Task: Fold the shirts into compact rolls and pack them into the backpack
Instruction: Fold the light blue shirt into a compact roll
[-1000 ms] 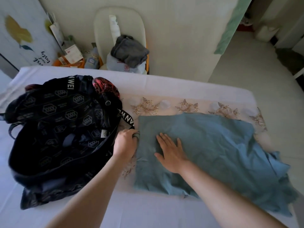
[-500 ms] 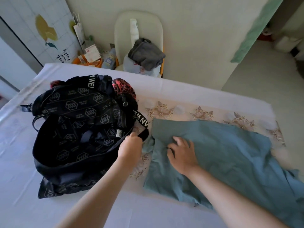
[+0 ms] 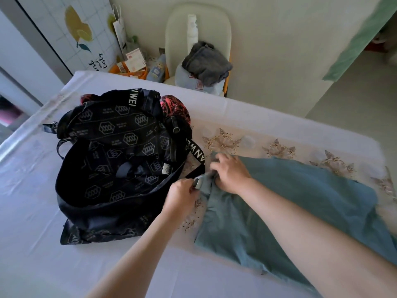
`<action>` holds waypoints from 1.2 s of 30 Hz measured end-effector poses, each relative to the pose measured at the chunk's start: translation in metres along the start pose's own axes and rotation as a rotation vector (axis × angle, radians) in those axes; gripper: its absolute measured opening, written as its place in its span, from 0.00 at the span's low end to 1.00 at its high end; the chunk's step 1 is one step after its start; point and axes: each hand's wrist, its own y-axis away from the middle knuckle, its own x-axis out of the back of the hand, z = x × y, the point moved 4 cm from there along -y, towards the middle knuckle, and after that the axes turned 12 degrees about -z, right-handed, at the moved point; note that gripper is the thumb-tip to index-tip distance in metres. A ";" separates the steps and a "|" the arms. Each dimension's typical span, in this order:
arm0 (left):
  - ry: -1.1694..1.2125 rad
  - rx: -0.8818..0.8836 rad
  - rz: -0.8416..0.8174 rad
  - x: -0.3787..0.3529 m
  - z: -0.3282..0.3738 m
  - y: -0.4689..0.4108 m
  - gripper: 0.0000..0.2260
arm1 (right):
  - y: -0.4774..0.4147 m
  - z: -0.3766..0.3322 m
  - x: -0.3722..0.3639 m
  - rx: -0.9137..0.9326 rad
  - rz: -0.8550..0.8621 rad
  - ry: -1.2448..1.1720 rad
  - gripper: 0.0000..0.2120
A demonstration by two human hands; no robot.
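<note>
The left hand (image 3: 182, 196) pinches the bunched left edge of the shirt (image 3: 290, 201). At its two o'clock, the right hand (image 3: 231, 173) curls its fingers into the same bunch. The shirt spreads over the sheet (image 3: 43, 254) toward four o'clock. The backpack (image 3: 120, 160) lies open just beside the hands, at their nine o'clock. At twelve o'clock, a grey cloth (image 3: 206, 61) sits on a chair (image 3: 214, 22).

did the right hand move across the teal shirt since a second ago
Yes. The right hand slid left across the teal fabric shirt toward the black hexagon-print backpack, and its fingers now bunch the shirt's edge beside it.
</note>
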 end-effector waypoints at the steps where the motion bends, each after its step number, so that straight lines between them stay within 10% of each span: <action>1: -0.035 -0.042 0.081 0.006 0.003 0.000 0.08 | 0.001 0.005 0.002 -0.018 0.050 -0.088 0.12; 5: -0.044 -0.196 0.247 0.022 0.031 0.002 0.13 | 0.006 0.021 0.001 -0.097 0.186 -0.411 0.10; 13: 0.225 0.331 -0.057 0.005 0.000 0.001 0.12 | 0.038 -0.011 -0.031 -0.181 0.452 -0.380 0.16; 21: 0.281 0.376 0.024 -0.006 -0.021 0.022 0.05 | 0.076 -0.037 -0.067 -0.101 0.321 -0.205 0.25; 28: -0.250 0.150 0.109 -0.012 -0.008 0.063 0.13 | 0.132 -0.059 -0.098 0.116 0.173 -0.108 0.24; 36: -0.203 0.167 -0.417 -0.043 -0.032 0.089 0.14 | 0.142 -0.060 -0.104 0.096 0.019 -0.179 0.09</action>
